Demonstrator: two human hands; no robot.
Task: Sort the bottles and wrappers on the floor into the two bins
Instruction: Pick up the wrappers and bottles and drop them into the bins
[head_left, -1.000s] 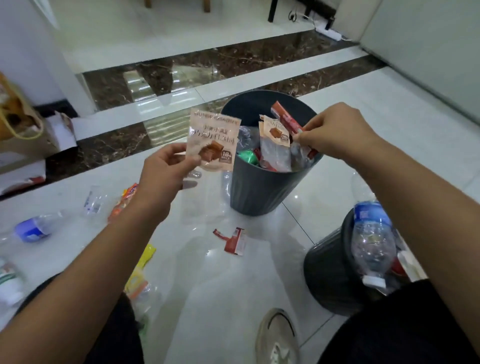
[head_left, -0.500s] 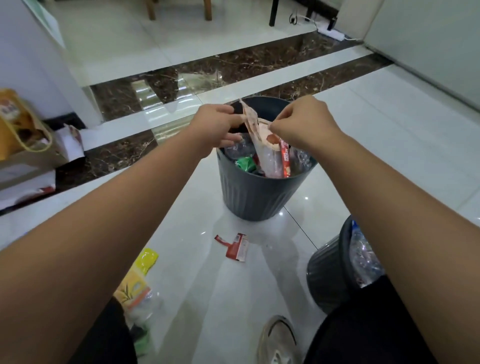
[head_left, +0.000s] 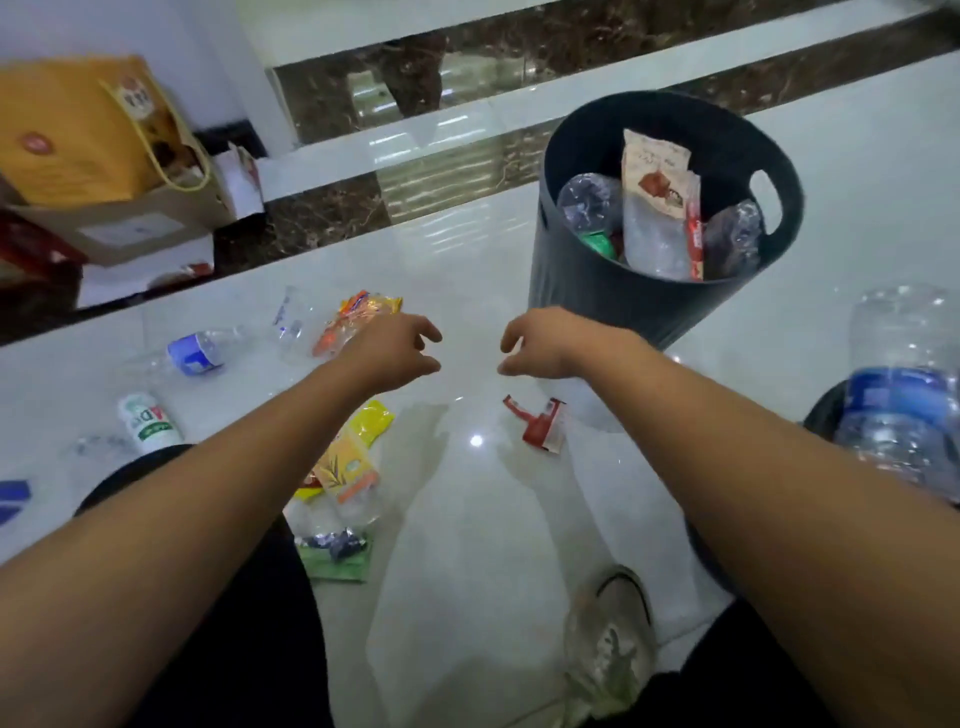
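Both my hands hover empty over the white floor, fingers loosely curled and apart: my left hand (head_left: 393, 349) and my right hand (head_left: 540, 340). Behind my right hand stands a dark bin (head_left: 613, 291) holding wrappers, among them a beige chocolate wrapper (head_left: 655, 174), and crushed clear plastic. A second dark bin (head_left: 826, 415) at the right edge holds a clear bottle with a blue label (head_left: 901, 379). A red wrapper (head_left: 537, 423) lies just below my right hand. An orange wrapper (head_left: 358, 317) sits by my left hand. Yellow and green wrappers (head_left: 345, 483) lie under my left forearm.
A blue-labelled bottle (head_left: 195, 353) and a white green-lettered bottle (head_left: 148, 421) lie at left, with a clear cup (head_left: 291, 327) between. A yellow paper bag (head_left: 78, 130) on a cardboard box (head_left: 135, 228) stands at far left. My shoe (head_left: 615, 639) rests on the floor below.
My hands have let go of the wrappers into the far bin and drawn back down toward the floor. The view has tilted down and left.
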